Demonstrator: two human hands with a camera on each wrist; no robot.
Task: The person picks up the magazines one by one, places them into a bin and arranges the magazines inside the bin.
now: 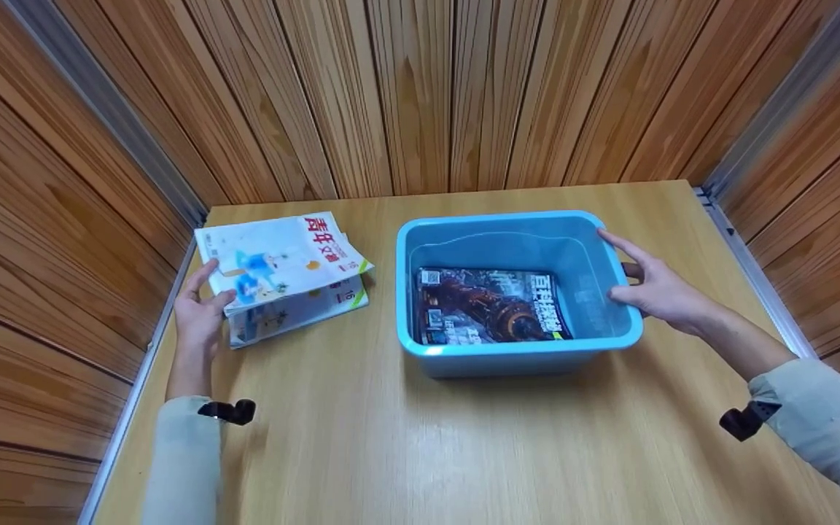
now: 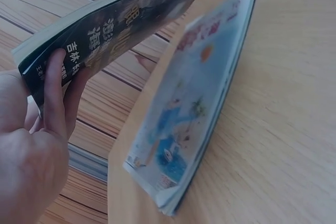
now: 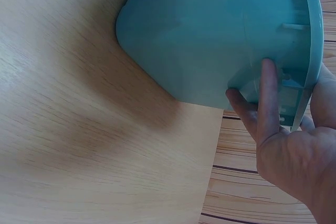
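Blue tub (image 1: 518, 350) holds one dark magazine (image 1: 489, 305).

Light wooden table (image 1: 464, 452); blue bin (image 1: 515, 357) right; magazine stack (image 1: 303, 310) left.

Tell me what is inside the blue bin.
One magazine with a dark cover lies flat on the floor of the blue bin. Anything beneath it is covered. The right hand holds the bin's right rim.
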